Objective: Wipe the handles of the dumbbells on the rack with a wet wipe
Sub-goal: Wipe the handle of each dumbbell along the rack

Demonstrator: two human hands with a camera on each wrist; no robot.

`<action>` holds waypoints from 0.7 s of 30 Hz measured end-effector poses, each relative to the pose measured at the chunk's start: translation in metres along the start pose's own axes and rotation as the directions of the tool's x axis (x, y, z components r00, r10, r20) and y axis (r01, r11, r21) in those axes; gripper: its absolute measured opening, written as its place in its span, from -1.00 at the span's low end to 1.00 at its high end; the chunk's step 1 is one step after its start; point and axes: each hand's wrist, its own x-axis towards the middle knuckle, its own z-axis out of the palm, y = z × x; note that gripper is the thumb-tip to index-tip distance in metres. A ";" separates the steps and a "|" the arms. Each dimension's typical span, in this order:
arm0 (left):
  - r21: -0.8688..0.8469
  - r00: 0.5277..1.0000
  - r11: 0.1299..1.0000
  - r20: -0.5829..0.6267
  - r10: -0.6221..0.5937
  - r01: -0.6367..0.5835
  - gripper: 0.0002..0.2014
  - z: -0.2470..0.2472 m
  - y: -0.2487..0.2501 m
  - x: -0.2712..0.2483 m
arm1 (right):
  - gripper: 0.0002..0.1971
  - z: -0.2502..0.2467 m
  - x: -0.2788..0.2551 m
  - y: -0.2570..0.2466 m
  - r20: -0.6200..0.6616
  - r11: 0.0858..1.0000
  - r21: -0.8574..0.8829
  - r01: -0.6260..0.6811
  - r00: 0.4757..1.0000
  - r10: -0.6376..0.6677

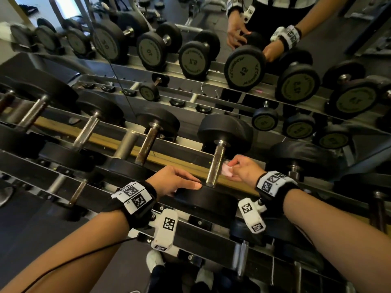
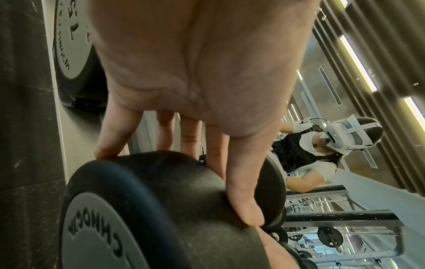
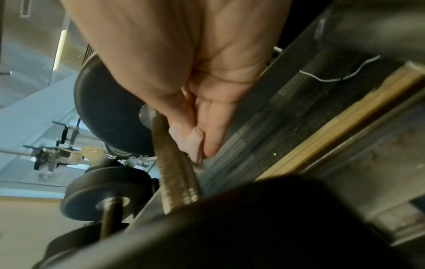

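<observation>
rack (image 1: 63, 170): dumbbell handle (image 1: 215, 163) points away; right hand (image 1: 243, 169) pinches wipe (image 1: 226, 171), left hand (image 1: 175, 179) spread on head.

Open gaps flank the handle (image 1: 215, 163), bounded by both dumbbell heads (image 1: 225, 132).

Wall mirror (image 1: 264, 22) behind, seamed vertically; dark speckled floor (image 1: 31, 229); slatted ceiling (image 2: 372, 36) with strip lights (image 2: 358, 60); barbell stand (image 2: 345, 214) reflected.

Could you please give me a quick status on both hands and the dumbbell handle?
Left hand open, steadying the dumbbell's near head. Right hand pinching the wet wipe beside the handle. Nothing in the way.
</observation>
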 end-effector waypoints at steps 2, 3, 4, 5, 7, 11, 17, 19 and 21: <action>-0.003 1.000 1.000 0.009 -0.004 0.004 -0.82 0.000 0.001 0.000 | -0.71 0.004 -0.002 -0.001 0.044 0.998 0.066 -0.019 0.999 0.016; -0.012 1.000 1.000 0.013 -0.001 0.001 -0.83 0.000 0.001 0.000 | -0.71 0.004 -0.005 -0.002 0.068 0.997 0.064 -0.046 0.997 0.042; -0.020 1.000 1.000 0.015 0.001 -0.001 -0.84 0.000 0.001 0.000 | -0.72 0.005 -0.011 -0.001 0.085 0.997 0.023 -0.071 0.994 0.069; -0.020 1.000 1.000 0.014 0.000 0.000 -0.84 0.000 0.002 0.000 | -0.72 0.005 -0.016 0.000 0.101 0.996 -0.042 -0.081 0.991 0.085; -0.004 1.000 1.000 0.016 -0.010 0.010 -0.82 0.000 0.004 0.001 | -0.72 0.004 -0.028 -0.005 0.142 0.987 -0.137 -0.081 0.985 0.100; 0.039 0.998 0.999 0.056 -0.002 -0.001 -0.82 -0.004 0.008 0.003 | -0.72 0.000 -0.047 -0.029 0.125 0.993 0.032 -0.110 0.987 0.105; 0.088 0.996 0.993 0.049 0.073 -0.077 -0.37 -0.010 0.022 0.013 | -0.73 0.010 -0.067 -0.058 -0.009 0.991 0.134 -0.001 1.000 0.002; -0.108 0.993 0.990 0.068 0.094 -0.087 -0.32 -0.008 0.027 0.018 | -0.74 0.017 -0.070 -0.060 -0.021 0.986 0.164 0.027 0.999 -0.024; -0.282 0.979 0.957 0.167 0.116 -0.066 -0.34 -0.007 0.028 0.021 | -0.74 0.027 -0.070 -0.059 -0.085 0.982 0.177 0.071 0.995 -0.056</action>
